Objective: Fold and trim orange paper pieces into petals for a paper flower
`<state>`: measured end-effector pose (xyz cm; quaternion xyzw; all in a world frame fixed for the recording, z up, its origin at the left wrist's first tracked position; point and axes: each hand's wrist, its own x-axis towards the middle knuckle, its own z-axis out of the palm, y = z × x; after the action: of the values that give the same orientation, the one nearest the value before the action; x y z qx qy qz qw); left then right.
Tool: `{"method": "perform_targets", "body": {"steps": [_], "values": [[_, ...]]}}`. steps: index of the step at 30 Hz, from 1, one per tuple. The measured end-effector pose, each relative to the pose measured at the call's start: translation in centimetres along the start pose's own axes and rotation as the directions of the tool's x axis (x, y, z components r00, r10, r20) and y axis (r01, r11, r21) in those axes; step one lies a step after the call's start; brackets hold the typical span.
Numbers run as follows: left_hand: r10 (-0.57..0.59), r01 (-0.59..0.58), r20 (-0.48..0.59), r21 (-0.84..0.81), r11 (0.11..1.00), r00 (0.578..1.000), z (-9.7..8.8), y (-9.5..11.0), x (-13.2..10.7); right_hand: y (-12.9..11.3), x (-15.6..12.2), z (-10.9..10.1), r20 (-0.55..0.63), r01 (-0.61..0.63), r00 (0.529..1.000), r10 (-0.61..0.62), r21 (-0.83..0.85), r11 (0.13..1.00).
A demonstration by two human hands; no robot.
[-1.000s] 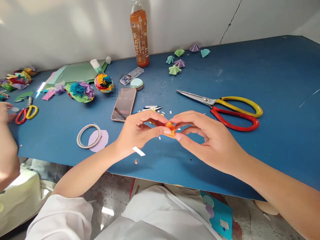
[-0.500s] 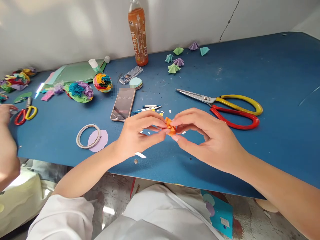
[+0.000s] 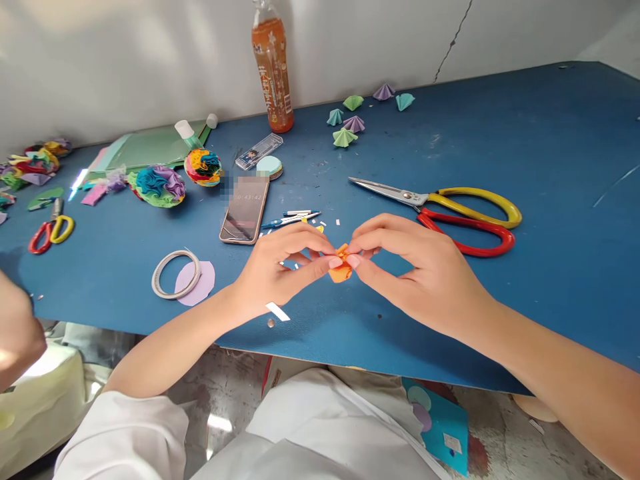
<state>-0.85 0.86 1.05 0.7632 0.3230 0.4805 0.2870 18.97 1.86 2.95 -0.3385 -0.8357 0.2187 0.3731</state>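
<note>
Paper piece, bright orange and folded small, sits between both hands above the near part of the blue tabletop. Thumb and forefinger of the bare left hand are clamped on one side of it, those of the bare right hand on the other, fingertips almost meeting. Large scissors with yellow and red handles lie just beyond the right hand; a round white tape roll overlaps a lilac paper disc left of the left wrist
</note>
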Motion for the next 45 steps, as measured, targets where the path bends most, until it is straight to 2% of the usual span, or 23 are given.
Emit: {"method": "perform_targets", "body": {"steps": [2, 4, 7, 10, 12, 16, 18, 21, 24, 28, 32, 34, 35, 37, 38, 39, 42, 45], "values": [[-0.047, 0.047, 0.007, -0.022, 0.999, 0.999, 0.0, 0.0, 0.0, 0.1, 0.0, 0.0, 0.0, 0.031, 1.0, -0.031, -0.023, 0.999], [-0.042, 0.042, -0.015, -0.018, 0.999, 0.999, 0.0, 0.1, 0.0, 0.2, 0.0, 0.1, 0.003, 0.045, 0.999, -0.045, -0.029, 0.999], [0.076, -0.073, -0.03, 0.072, 0.995, 0.997, 0.0, 0.1, 0.0, 0.3, 0.1, 0.1, 0.008, 0.032, 0.999, -0.032, -0.02, 0.999], [0.222, -0.223, 0.026, 0.193, 0.955, 0.975, -0.1, 0.0, 0.0, 0.3, 0.1, 0.2, 0.012, 0.009, 1.0, -0.009, -0.008, 1.0], [0.251, -0.254, 0.042, 0.23, 0.939, 0.967, -0.1, -0.1, 0.0, 0.5, 0.1, 0.4, 0.016, 0.0, 1.0, 0.0, -0.007, 1.0], [0.233, -0.237, 0.047, 0.237, 0.942, 0.971, -0.1, -0.4, 0.1, 0.9, 0.0, 0.7, 0.027, 0.055, 0.998, -0.056, 0.045, 0.997], [0.278, -0.283, 0.054, 0.264, 0.922, 0.959, -0.2, -0.5, 0.1, 1.0, -0.1, 0.8, 0.031, 0.077, 0.996, -0.079, 0.063, 0.995], [0.365, -0.371, 0.086, 0.35, 0.86, 0.927, -0.3, -0.6, 0.0, 0.6, -0.2, 0.8, 0.047, 0.018, 0.999, -0.021, 0.044, 0.999], [0.374, -0.383, 0.107, 0.421, 0.822, 0.921, -0.2, -0.5, 0.0, 0.2, -0.3, 0.8, 0.05, -0.059, 0.997, 0.057, 0.056, 0.997], [0.384, -0.376, 0.065, 0.405, 0.833, 0.921, 0.0, -0.4, 0.1, 0.3, -0.4, 1.0, 0.07, -0.11, 0.992, 0.103, 0.097, 0.989], [0.382, -0.378, 0.055, 0.325, 0.867, 0.923, -0.1, -0.2, 0.3, 0.1, -0.3, 1.0, 0.081, -0.091, 0.993, 0.082, 0.116, 0.989], [0.38, -0.375, 0.046, 0.304, 0.876, 0.924, -0.2, -0.3, 0.3, 0.2, 0.0, 0.3, 0.087, -0.087, 0.993, 0.082, 0.053, 0.995], [0.382, -0.375, 0.039, 0.297, 0.878, 0.923, -0.2, -0.4, 0.2, 0.3, 0.3, -0.4, 0.088, -0.104, 0.99, 0.106, -0.032, 0.994], [0.379, -0.368, 0.018, 0.282, 0.886, 0.925, -0.3, -0.7, 0.1, 1.1, 1.0, -2.4, 0.074, -0.193, 0.971, 0.228, -0.325, 0.926], [0.373, -0.361, 0.005, 0.271, 0.892, 0.928, -0.3, -0.8, 0.0, 1.8, 1.3, -3.5, 0.038, -0.26, 0.946, 0.323, -0.51, 0.82], [0.363, -0.349, -0.008, 0.259, 0.901, 0.932, -0.3, -1.0, 0.0, 2.6, 1.6, -4.7, -0.005, -0.324, 0.898, 0.439, -0.683, 0.655], [0.326, -0.31, -0.045, 0.209, 0.928, 0.944, -0.2, -1.2, 0.1, 5.5, 1.7, -7.5, -0.072, -0.398, 0.807, 0.585, -0.799, 0.45], [0.249, -0.236, -0.095, 0.124, 0.964, 0.964, -0.2, -1.0, 0.4, 8.0, 0.8, -8.3, -0.014, -0.393, 0.769, 0.639, -0.799, 0.455]]}}
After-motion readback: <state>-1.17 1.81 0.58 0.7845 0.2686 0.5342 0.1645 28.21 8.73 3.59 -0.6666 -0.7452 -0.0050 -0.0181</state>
